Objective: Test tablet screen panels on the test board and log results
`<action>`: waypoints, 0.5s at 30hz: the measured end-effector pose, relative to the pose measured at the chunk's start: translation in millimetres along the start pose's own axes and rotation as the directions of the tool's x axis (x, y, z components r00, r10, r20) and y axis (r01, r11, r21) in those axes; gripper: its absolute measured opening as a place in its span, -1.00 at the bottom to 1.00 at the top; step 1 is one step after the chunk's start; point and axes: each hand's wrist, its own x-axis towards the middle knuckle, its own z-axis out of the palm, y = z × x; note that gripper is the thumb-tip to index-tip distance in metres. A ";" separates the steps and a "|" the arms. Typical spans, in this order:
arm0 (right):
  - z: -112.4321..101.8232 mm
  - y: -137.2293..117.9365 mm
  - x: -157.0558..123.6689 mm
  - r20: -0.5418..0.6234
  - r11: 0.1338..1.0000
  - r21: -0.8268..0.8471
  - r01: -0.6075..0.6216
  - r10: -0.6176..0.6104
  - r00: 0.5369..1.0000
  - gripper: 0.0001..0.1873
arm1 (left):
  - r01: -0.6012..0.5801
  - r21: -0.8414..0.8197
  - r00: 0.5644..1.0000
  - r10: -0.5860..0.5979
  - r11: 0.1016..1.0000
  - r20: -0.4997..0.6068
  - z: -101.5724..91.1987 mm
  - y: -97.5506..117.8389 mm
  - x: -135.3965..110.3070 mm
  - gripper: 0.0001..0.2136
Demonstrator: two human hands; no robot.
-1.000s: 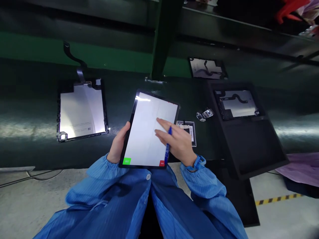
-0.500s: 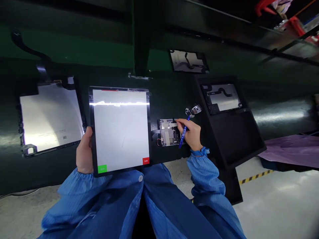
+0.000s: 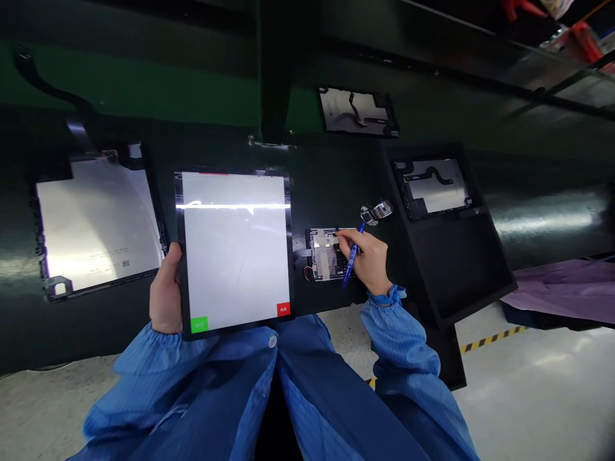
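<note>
My left hand [image 3: 166, 294] grips the left edge of a lit display panel [image 3: 237, 246], its thumb at the side and its other fingers hidden behind. The screen is white, with a green box at the lower left and a red one at the lower right. A flat cable runs from it to a small circuit board [image 3: 325, 256] crossed with pale tape. My right hand [image 3: 369, 259] is closed around a blue pen [image 3: 352, 259], the thumb and forefinger pinched at the board's upper edge. Whether something small is between those fingertips cannot be seen.
A larger panel [image 3: 96, 224] lies back-up at the left. Another panel [image 3: 355, 114] rests at the back. To the right, a black tray [image 3: 461, 269] holds a third panel [image 3: 435, 186]. A shiny tape roll [image 3: 377, 212] sits beyond my right hand.
The view has shifted slightly. My right fingertips have moved a little left over the circuit board, pen still in hand. My left hand keeps its hold on the display panel.
</note>
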 end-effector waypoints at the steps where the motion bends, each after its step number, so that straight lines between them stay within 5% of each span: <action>1: 0.4 -7.8 0.0 0.015 1.000 0.021 -0.022 0.022 1.000 -0.81 | 0.006 0.003 1.000 -0.006 1.000 -0.001 -0.5 -0.2 0.4 -0.68; 4: 1.6 -31.4 4.1 0.156 0.998 0.030 -0.062 0.057 0.986 -0.88 | 0.032 0.016 0.999 -0.032 0.999 0.014 -2.8 -0.8 2.7 -0.71; 8: 0.7 -52.9 19.6 0.338 0.982 -0.169 -0.090 0.144 0.930 -0.83 | 0.041 0.054 0.999 -0.040 0.998 -0.012 -5.4 -0.2 5.2 -0.72; 15: 3.9 -71.0 35.0 0.394 0.902 -0.420 -0.096 0.277 0.877 -0.69 | 0.066 0.048 0.998 -0.065 0.997 -0.013 -9.2 0.7 7.0 -0.72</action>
